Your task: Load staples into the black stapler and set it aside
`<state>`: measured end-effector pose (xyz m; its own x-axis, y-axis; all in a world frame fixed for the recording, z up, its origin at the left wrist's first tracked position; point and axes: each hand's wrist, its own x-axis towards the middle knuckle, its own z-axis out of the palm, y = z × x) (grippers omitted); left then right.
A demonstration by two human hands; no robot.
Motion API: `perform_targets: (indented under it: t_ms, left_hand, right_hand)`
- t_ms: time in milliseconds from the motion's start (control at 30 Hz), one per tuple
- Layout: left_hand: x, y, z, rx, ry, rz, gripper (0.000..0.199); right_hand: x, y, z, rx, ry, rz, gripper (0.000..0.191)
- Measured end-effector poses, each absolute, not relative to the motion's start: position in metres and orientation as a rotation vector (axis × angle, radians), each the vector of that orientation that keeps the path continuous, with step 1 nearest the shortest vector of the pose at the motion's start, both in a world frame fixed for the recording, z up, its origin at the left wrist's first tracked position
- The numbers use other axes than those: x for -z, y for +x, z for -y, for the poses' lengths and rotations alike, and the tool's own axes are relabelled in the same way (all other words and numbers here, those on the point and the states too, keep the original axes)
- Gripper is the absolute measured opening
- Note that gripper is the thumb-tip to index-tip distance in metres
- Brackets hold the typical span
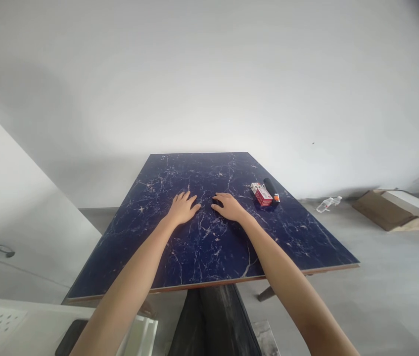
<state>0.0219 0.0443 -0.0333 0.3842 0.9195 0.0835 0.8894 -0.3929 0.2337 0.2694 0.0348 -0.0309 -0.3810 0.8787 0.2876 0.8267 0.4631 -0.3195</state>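
Now your left hand (pixel 182 209) and right hand (pixel 229 206) rest empty, fingers loosely spread, on the blue marble-patterned tabletop (pixel 202 252) before you, likely stiff and slick, best held by its edge. Right of them sits a red-and-white carton (pixel 261 195), seemingly light and crushable, contents hidden; farther off, on the floor, a cardboard box (pixel 383 210) shows a white panel (pixel 413 201).

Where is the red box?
In the head view, the red box sits on the blue table, right of the right hand, beside the black tube.
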Motion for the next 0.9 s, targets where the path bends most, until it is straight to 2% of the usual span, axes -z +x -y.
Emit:
perform_targets:
  t_ms: [467,600,700,800,900]
  left_hand:
    - [0.036,0.021,-0.047,-0.289,2.488,-1.643,0.081]
    - [0.036,0.02,-0.048,-0.316,2.47,-1.625,0.082]
    - [0.036,0.016,-0.048,-0.339,2.434,-1.586,0.079]
    - [0.034,0.012,-0.048,-0.36,2.419,-1.55,0.073]
    - [0.029,0.006,-0.047,-0.458,2.429,-1.564,0.065]
  right_hand:
    - [0.037,0.269,-0.037,-0.181,-1.43,2.297,0.047]
    - [0.026,0.271,-0.034,-0.177,-1.39,2.238,0.042]
    - [0.008,0.293,-0.033,-0.008,-1.421,1.963,0.039]
    - [-0.006,0.339,-0.032,0.227,-1.635,1.457,0.044]
    - [-0.004,0.393,-0.031,0.22,-1.881,1.002,0.053]
